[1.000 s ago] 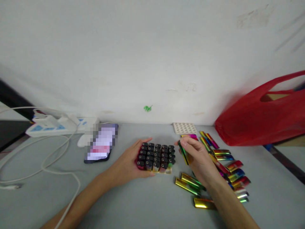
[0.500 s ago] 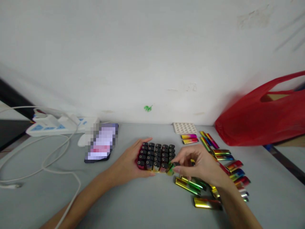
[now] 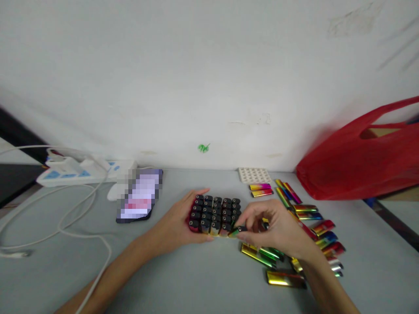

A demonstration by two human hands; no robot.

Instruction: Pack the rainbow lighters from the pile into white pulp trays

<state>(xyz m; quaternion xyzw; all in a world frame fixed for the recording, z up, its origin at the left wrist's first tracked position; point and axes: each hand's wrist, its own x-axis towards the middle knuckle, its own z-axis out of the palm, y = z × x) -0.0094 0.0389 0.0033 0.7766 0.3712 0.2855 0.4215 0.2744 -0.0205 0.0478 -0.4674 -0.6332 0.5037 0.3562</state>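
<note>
The left hand (image 3: 183,218), thumb and fingers spread wide, gripped the left side of a block of upright lighters (image 3: 215,216) on the table (image 3: 183,279). The right hand (image 3: 273,224) pinched a tilted lighter (image 3: 241,228) at the block's near right corner. Loose lighters (image 3: 322,228) lay around it; farther back sat a white holed tray (image 3: 253,175) and a red bag (image 3: 360,170).

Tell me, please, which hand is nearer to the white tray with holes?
Right. The right hand is in front of the white tray, apart from it; the left hand is farther away, toward the front left, around the black-topped pieces.
</note>
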